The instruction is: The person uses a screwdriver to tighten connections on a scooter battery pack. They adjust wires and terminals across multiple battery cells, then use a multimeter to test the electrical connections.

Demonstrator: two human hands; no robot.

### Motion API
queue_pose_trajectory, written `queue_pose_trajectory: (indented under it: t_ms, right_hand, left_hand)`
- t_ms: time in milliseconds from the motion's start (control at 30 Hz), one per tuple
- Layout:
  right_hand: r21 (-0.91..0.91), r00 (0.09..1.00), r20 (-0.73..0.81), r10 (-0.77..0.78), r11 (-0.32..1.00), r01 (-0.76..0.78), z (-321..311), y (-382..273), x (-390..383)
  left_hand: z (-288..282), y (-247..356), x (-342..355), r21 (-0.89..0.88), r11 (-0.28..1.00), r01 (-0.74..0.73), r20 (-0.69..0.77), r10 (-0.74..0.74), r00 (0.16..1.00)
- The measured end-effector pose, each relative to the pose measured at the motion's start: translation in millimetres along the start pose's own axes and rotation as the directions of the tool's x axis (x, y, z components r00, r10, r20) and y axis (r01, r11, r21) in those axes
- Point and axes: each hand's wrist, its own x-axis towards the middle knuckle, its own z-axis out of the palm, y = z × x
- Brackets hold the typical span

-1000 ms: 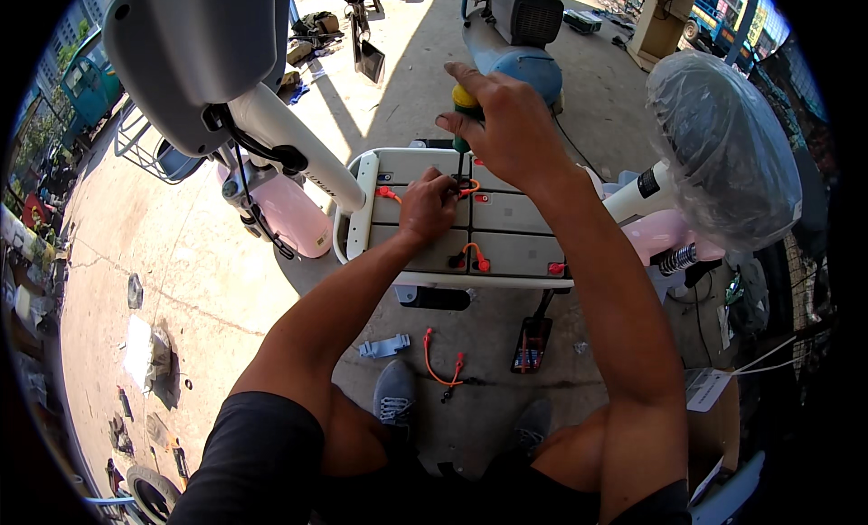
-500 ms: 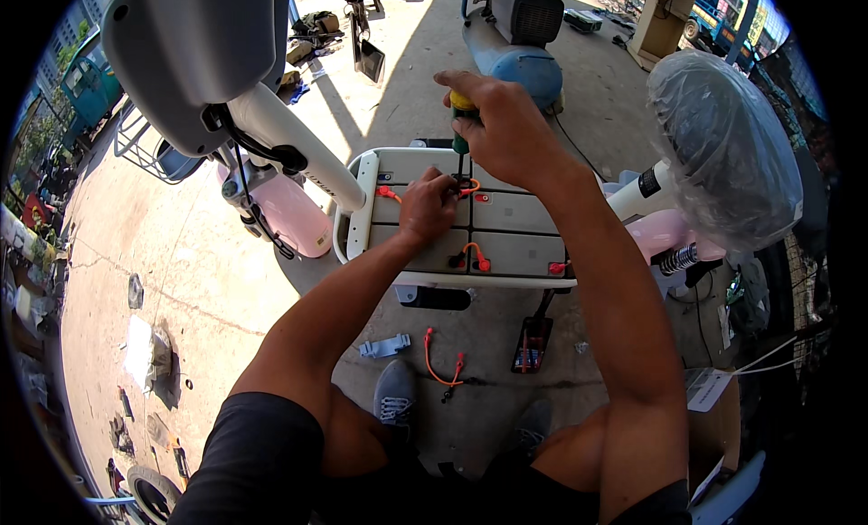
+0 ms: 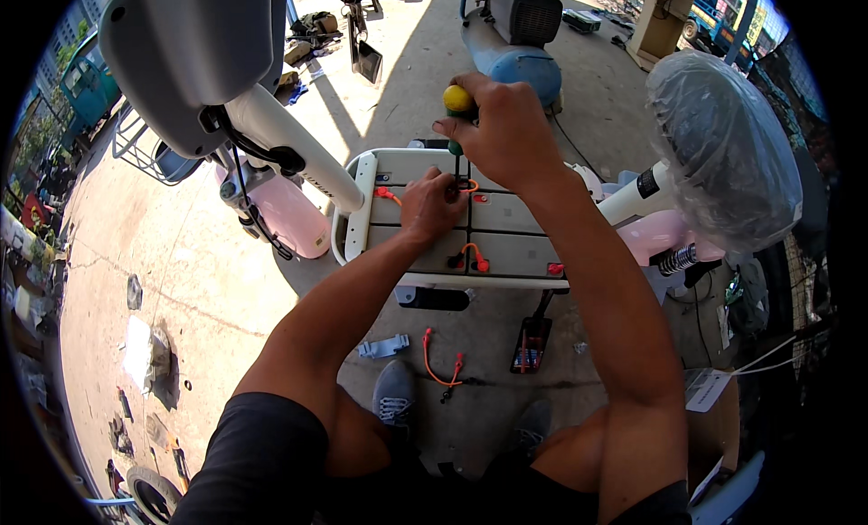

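In my right hand (image 3: 508,132) is a screwdriver (image 3: 457,99) with a yellow and green handle, held nearly upright with its shaft pointing down at a battery terminal. My left hand (image 3: 429,207) is closed beside the shaft, its fingertips pinching the dark end of a short orange cable (image 3: 474,186); the screw itself is hidden. Below both hands, several grey batteries (image 3: 520,249) sit side by side in the white frame (image 3: 356,227) of an electric scooter. A second orange cable (image 3: 471,248) bridges two nearer batteries, and a red terminal cap (image 3: 389,195) lies left of my fingers.
A loose orange cable (image 3: 429,358) and a pale blue plastic piece (image 3: 384,347) lie on the ground by my shoes. The plastic-wrapped seat (image 3: 723,150) rises at right, the steering column (image 3: 298,150) at left. A blue compressor (image 3: 520,68) stands beyond.
My right hand has turned around the screwdriver handle, and more of its yellow end shows. My left hand stays at the same terminal, barely shifted.
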Motion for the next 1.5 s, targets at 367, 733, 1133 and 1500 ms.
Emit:
queue_pose_trajectory:
  t_ms: [367, 733, 1133, 1500]
  right_hand:
    - [-0.004, 0.997, 0.013, -0.075, 0.997, 0.075, -4.9, 1.0, 0.0]
    - [-0.125, 1.0, -0.016, 0.022, 0.992, -0.023, -4.4, -4.1, -0.9]
    - [-0.11, 0.998, -0.011, 0.069, 0.991, -0.07, -3.4, -1.1, -1.3]
    - [-0.04, 1.0, -0.011, 0.007, 0.999, -0.007, 1.9, 7.0, -1.6]
  left_hand:
    - [4.8, -0.2, 3.6, 0.017, 0.999, -0.048, -0.002, 0.048, 0.999]
    - [3.1, 1.8, 5.8, 0.023, 0.999, -0.027, 0.036, 0.027, 0.999]
    - [4.5, 1.6, 4.8, 0.022, 0.999, -0.035, 0.025, 0.034, 0.999]
    - [6.6, 0.4, 4.8, 0.023, 0.999, -0.046, 0.008, 0.046, 0.999]
